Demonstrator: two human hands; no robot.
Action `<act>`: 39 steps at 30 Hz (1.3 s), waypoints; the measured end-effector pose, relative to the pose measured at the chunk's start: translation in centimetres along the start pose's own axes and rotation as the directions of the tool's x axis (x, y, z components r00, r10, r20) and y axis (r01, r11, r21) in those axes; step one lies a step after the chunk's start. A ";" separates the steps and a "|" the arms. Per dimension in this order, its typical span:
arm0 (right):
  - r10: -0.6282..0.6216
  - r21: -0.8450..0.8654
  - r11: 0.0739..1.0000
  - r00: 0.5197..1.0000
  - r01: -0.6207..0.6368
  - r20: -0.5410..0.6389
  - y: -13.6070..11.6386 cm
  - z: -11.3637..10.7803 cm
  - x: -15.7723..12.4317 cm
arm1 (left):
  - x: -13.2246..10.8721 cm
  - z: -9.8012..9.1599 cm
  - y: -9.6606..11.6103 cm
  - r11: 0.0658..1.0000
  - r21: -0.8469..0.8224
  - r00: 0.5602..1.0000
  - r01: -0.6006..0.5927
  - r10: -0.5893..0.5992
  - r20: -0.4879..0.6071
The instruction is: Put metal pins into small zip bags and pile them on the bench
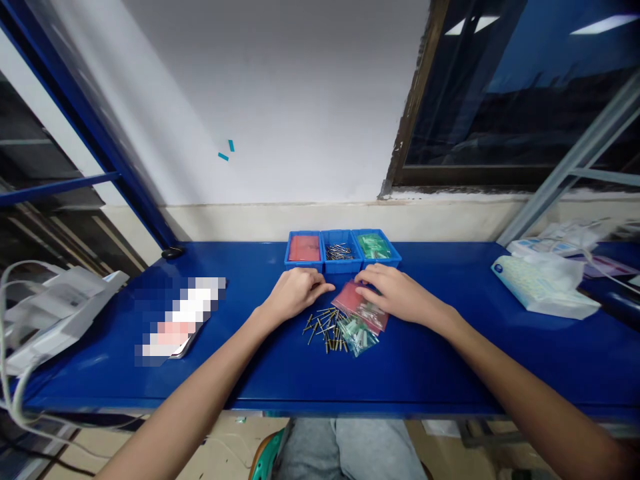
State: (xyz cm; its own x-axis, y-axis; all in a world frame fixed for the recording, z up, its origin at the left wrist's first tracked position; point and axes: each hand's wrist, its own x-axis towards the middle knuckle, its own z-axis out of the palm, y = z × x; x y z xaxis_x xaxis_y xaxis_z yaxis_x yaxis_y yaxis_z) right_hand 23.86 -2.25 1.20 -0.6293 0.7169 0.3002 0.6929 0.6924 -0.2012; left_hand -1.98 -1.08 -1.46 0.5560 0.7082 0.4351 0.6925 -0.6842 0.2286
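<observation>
Left hand (295,292) curled, hold unclear | right hand (399,291) on red bag (346,297), grip unclear | pins (320,324) at bag's 8 o'clock: lift gently

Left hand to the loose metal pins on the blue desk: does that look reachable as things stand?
Probably yes: the left hand is just beyond the metal pins, whose left side lies uncovered; the plastic bags crowd only their right side.

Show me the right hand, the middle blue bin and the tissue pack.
Right hand (395,291), head view: back of the hand.
Middle blue bin (343,267), head view: front wall.
Tissue pack (537,281), head view: patterned wrapper.
</observation>
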 end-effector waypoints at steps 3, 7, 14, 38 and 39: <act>0.065 -0.016 0.998 0.997 -0.066 -0.030 1.2 -1.2 0.0 | 0.0 0.1 -0.1 1.000 -0.001 1.000 0.015 -0.015 0.010; 0.156 -0.060 0.986 0.988 -0.154 0.025 3.5 -2.2 -0.6 | 0.0 0.3 -0.1 0.996 -0.068 0.998 -0.052 0.054 0.028; 0.263 -0.105 0.964 0.940 -0.245 0.219 5.6 -1.4 -1.4 | -0.1 0.2 0.9 0.992 -0.059 0.992 -0.113 0.110 -0.054; 0.398 -0.246 0.902 0.905 -0.355 0.152 2.5 -2.4 -0.5 | -0.1 0.1 1.3 0.997 -0.034 0.997 -0.075 0.074 -0.026; 0.393 -0.225 0.904 0.913 -0.363 0.106 2.6 -2.4 -0.5 | -0.1 0.1 1.3 0.997 -0.038 0.997 -0.073 0.071 -0.029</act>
State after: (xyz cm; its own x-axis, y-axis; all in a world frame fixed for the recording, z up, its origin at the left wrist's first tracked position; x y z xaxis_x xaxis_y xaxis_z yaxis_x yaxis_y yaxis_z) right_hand 26.82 -1.02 2.77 -0.3397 0.9356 0.0962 0.9342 0.3475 -0.0812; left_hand -1.09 -2.03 -1.31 0.5907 0.6522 0.4750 0.6323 -0.7399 0.2296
